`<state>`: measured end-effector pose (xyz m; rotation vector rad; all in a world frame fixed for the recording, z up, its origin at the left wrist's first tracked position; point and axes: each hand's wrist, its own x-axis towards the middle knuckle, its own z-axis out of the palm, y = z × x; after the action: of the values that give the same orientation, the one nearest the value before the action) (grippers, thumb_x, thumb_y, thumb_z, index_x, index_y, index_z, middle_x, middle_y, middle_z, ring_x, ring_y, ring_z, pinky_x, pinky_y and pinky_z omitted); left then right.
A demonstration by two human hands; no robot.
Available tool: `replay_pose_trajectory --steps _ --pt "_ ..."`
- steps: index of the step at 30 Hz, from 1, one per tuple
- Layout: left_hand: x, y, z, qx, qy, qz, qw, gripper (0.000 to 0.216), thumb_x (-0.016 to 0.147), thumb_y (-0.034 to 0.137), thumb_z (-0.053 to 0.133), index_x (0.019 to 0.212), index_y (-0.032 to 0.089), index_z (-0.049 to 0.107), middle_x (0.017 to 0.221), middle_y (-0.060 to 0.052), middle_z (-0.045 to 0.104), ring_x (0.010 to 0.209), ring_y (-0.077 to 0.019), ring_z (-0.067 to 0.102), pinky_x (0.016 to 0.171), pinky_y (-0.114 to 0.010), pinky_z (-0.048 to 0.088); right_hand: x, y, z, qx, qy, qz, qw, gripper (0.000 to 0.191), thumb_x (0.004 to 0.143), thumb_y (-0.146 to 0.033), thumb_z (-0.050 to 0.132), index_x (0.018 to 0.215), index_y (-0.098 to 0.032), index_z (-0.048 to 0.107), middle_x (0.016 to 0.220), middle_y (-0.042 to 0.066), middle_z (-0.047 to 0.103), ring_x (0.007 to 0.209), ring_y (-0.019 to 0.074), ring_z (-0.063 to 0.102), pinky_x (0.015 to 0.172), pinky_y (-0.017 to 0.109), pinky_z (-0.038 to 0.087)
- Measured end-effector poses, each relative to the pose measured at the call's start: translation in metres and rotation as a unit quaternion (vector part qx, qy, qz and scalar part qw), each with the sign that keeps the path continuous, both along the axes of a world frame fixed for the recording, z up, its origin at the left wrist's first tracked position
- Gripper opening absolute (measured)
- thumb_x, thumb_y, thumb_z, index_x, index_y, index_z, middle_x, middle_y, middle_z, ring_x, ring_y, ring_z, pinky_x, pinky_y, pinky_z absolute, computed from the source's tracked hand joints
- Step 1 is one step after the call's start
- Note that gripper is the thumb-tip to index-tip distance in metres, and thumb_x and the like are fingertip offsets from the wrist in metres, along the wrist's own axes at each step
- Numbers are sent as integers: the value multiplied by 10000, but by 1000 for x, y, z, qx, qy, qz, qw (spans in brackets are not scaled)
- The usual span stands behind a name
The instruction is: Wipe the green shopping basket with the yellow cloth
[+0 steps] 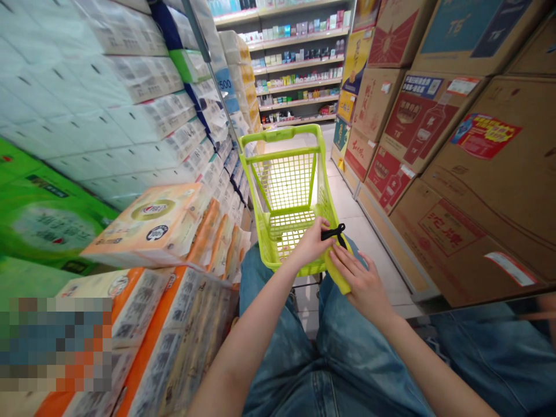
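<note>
A lime-green plastic shopping basket (286, 185) stands on the floor in front of my knees, with nothing visible inside. My left hand (310, 243) is closed on the basket's near rim and pinches a black strap (334, 233) fixed there. My right hand (362, 284) lies with fingers stretched flat against the yellow-green handle piece (336, 275) at the basket's near right corner. Both forearms reach forward over my blue jeans.
Stacks of tissue packs (165, 226) fill the left side of the narrow aisle. Brown cardboard cartons (478, 174) are piled high along the right. Shelves of small goods (299, 63) close off the far end. A tiled floor strip (373, 243) runs between.
</note>
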<state>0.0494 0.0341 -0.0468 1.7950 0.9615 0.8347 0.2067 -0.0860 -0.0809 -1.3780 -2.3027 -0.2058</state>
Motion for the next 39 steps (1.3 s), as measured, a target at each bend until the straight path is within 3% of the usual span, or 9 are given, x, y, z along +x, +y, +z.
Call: replay_pose_trajectory --steps 6,13,16,19,22,25,29,35,39 --pt "2 0 -7 3 52 40 998 366 808 244 678 1113 193 481 974 -48 622 919 -201 620 856 -366 487 -8 1 -16 -16 -7 -46 999 852 719 8 423 1533 -196 273 1572 88 354 1461 223 316 1173 486 222" --pt "-56 -46 -11 250 226 123 933 443 969 315 446 1389 180 409 1381 -143 532 1324 -248 474 1097 -448 392 -19 -2 -18 -33 62 -55 996 890 749 22 373 1572 -194 111 1584 108 328 1482 220 265 1196 528 216" --pt "-91 -80 -24 289 304 152 895 514 957 316 462 1455 231 368 1478 -109 483 1420 -253 379 1207 -521 202 -43 -3 -21 -33 121 -48 991 896 749 19 369 1575 -179 86 1577 129 339 1487 224 250 1184 507 288" --pt "-112 -106 -40 293 347 176 874 662 910 277 499 1521 199 257 1534 -117 423 1472 -262 293 1225 -542 126 -81 -2 -23 -36 159 -17 986 868 758 8 369 1572 -166 121 1559 135 372 1478 225 271 1179 498 320" --pt "-117 -115 -53 294 368 189 862 730 860 191 496 1534 144 220 1564 -131 373 1496 -257 231 1221 -504 192 -120 -1 -21 -48 160 29 986 775 792 -19 379 1547 -125 235 1544 135 398 1472 225 288 1184 480 322" --pt "-115 -115 -59 292 377 210 854 742 841 125 468 1537 122 210 1579 -135 344 1502 -244 210 1205 -462 265 -136 -2 -17 -57 133 54 988 720 802 -25 384 1515 -111 322 1543 126 401 1467 217 302 1183 459 323" --pt "-112 -114 -64 297 385 230 843 739 873 117 443 1553 138 155 1581 -124 342 1495 -236 235 1199 -456 288 -104 -2 -14 -59 80 53 994 809 741 28 367 1526 -161 304 1554 86 389 1462 194 312 1203 476 263" --pt "-110 -108 -87 330 358 260 834 709 918 120 413 1560 142 114 1546 -144 400 1485 -247 263 1185 -467 311 -21 -1 -18 -39 66 -50 996 893 724 36 383 1558 -225 196 1558 82 385 1468 219 300 1201 549 202" --pt "-104 -103 -104 339 331 292 831 721 918 123 412 1562 131 87 1538 -173 402 1488 -267 248 1176 -499 317 -22 -3 -21 -38 109 -72 991 897 726 29 387 1562 -219 176 1562 94 377 1473 226 288 1192 555 235"
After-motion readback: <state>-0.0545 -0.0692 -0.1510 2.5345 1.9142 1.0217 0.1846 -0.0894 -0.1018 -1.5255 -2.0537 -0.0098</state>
